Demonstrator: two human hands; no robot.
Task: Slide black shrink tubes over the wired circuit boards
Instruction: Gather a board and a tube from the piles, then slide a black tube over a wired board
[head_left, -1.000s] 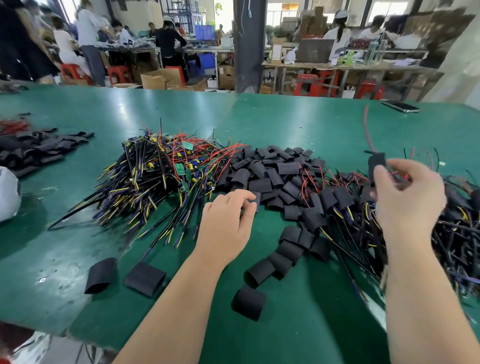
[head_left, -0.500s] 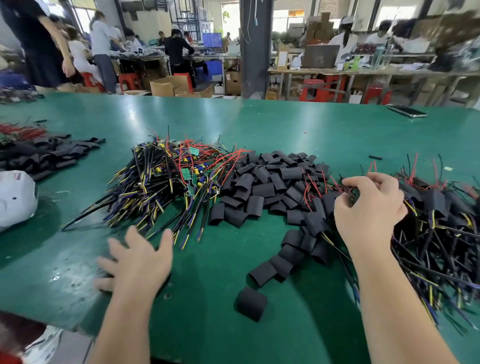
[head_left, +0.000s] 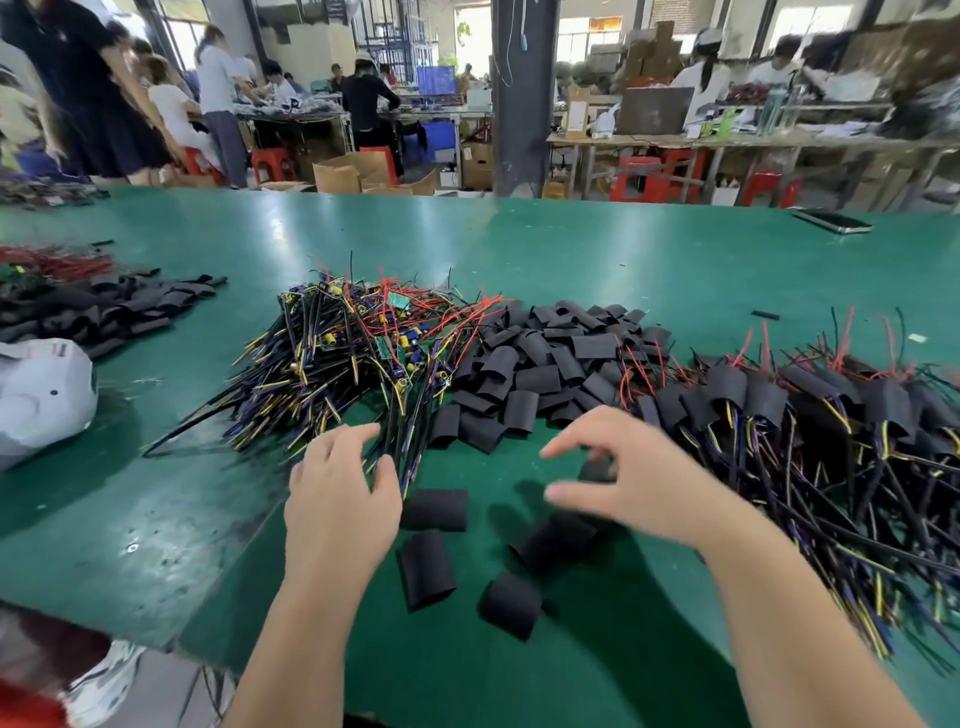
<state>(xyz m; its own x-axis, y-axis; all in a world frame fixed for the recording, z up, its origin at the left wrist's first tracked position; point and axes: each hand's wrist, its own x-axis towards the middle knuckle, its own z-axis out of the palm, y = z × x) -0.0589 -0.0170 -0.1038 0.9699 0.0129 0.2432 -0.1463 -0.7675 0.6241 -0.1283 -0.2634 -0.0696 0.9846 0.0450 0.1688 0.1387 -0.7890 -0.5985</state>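
Two slack hands (empty) — left (head_left: 340, 501), right (head_left: 636, 480) — hover near loose shrink tubes (head_left: 428, 569).

The table (head_left: 623, 249) is glossy green, scuffed pale grey toward the lower left of the frame. The shrink tubes (head_left: 540, 364) heaped at centre are matte black. The wired circuit boards (head_left: 363, 338) left of centre are green, trailing yellow, blue, black and red wires. At the right, the sleeved pile (head_left: 779, 395) is black with red leads. A white bag (head_left: 41, 395) sits at the left edge; red stools (head_left: 639, 179) and brown boxes (head_left: 353, 174) show along the top.
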